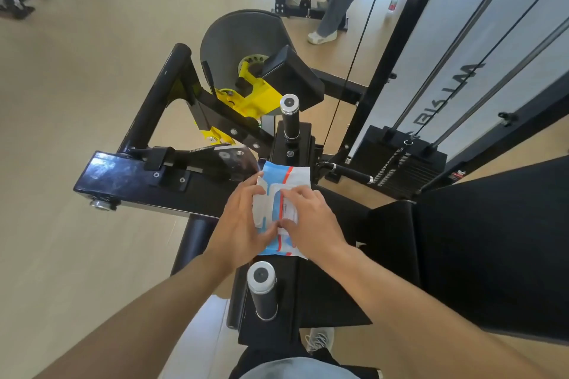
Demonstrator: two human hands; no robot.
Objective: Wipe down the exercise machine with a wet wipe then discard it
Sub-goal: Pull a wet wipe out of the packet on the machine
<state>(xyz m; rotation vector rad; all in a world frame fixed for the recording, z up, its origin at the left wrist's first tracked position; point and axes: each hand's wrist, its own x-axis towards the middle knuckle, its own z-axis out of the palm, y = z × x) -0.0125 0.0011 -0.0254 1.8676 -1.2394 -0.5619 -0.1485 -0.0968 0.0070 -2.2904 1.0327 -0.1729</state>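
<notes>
Nearest, a handle post (261, 289) stands just below both hands. Left hand (243, 224) steadies the wet-wipe pack (278, 177) on the exercise machine (129, 175); right hand (311, 215) pinches its flap. Step: opening; next, draw one wipe. Beyond: weight stack (403, 169).

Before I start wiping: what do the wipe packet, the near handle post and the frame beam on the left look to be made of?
Wipe packet: thin plastic film, glossy, creased under both hands.
Near handle post: black sleeve, probably rubber or foam, matte, with a shiny metal-looking end cap.
Frame beam: likely painted steel, glossy black, showing reflections, smudges and bolt heads.
</notes>
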